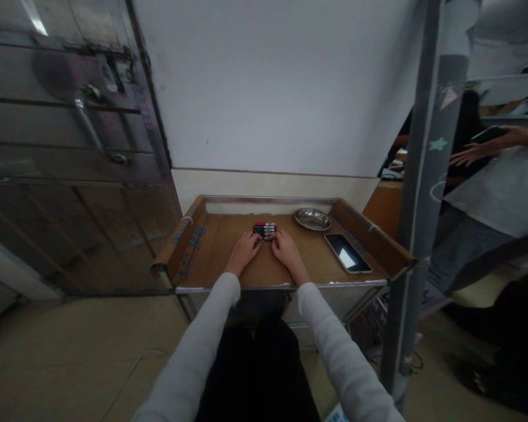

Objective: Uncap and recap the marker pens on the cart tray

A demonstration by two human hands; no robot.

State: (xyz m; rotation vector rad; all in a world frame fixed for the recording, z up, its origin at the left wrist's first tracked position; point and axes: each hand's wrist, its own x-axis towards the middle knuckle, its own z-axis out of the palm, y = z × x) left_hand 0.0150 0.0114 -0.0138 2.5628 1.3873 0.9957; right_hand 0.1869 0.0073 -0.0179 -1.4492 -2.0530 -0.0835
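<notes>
Several short cylinders that look like batteries lie side by side in a small row on the brown cardboard surface. The farthest one is red; the others are mostly black with pale print. My left hand rests at the near left corner of the row, its fingers curled in against the nearest cylinder. At the near right corner, my right hand has its fingertips pressed together on the same end of the row. My fingers partly cover the nearest cylinder.
A round metal dish sits at the back right, with a phone in front of it. Raised cardboard sides edge the table. A metal post stands to the right, with another person beyond it. A metal door is at left.
</notes>
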